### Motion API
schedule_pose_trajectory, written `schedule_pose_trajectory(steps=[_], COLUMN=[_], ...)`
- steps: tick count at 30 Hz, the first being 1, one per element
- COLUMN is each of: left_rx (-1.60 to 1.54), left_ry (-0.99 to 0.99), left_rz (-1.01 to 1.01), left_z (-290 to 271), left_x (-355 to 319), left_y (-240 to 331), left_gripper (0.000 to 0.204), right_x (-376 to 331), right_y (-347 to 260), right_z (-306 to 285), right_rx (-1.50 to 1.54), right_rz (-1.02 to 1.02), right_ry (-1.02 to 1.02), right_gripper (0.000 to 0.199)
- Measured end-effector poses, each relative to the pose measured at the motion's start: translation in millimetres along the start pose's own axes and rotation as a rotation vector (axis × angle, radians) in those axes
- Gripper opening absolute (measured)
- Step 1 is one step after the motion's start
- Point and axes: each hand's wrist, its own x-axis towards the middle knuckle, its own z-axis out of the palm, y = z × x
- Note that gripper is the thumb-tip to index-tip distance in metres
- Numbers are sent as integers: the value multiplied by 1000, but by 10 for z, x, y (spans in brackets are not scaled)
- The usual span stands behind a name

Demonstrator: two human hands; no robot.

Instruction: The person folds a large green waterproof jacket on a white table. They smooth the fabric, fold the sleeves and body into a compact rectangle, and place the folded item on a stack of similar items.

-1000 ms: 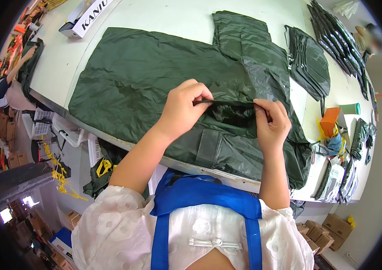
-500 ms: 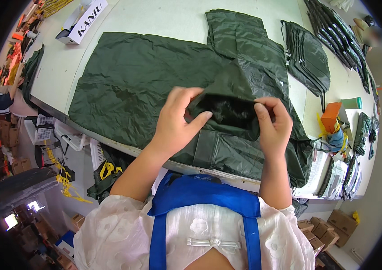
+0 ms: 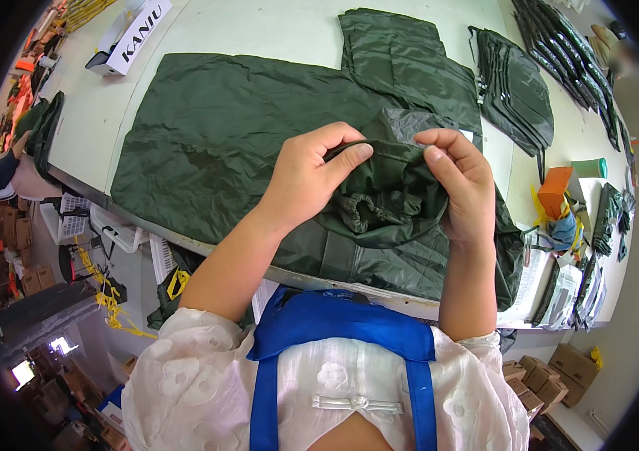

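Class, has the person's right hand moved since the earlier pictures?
Yes: the right hand is slightly farther from the near edge of the white table.

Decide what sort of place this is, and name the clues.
Probably a garment or packing workshop: dark green fabric lies spread on a big white table, similar dark pouches overlap in a row, and cardboard boxes are piled at lower right.

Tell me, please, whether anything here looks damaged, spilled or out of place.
Nothing appears spilled or damaged. The yellow strips below the table at left look untidy, trailing in a loose tangle; the green fabric is merely wrinkled.
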Motion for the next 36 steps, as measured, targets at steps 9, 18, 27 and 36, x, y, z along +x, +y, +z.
schedule_pose_trajectory(steps=[9, 18, 27, 36], left_rx=[183, 329, 193, -82], left_ry=[479, 466, 238, 548], left_rz=[-338, -172, -209, -428], left_z=[-1737, -1109, -1751, -1140], left_x=[747, -122, 274, 414], left_y=[-1912, -2468, -2367, -2252], left_gripper=[21, 47, 15, 30], right_x=[687, 1199, 1771, 1798], right_y=[1741, 1889, 1779, 2170], right_z=[-1409, -1759, -1872, -1657], right_rx=[-1581, -1302, -1457, -1603], right_rz=[-30, -409, -155, -157], right_ry=[272, 397, 230, 526], right_gripper=[60, 43, 22, 24])
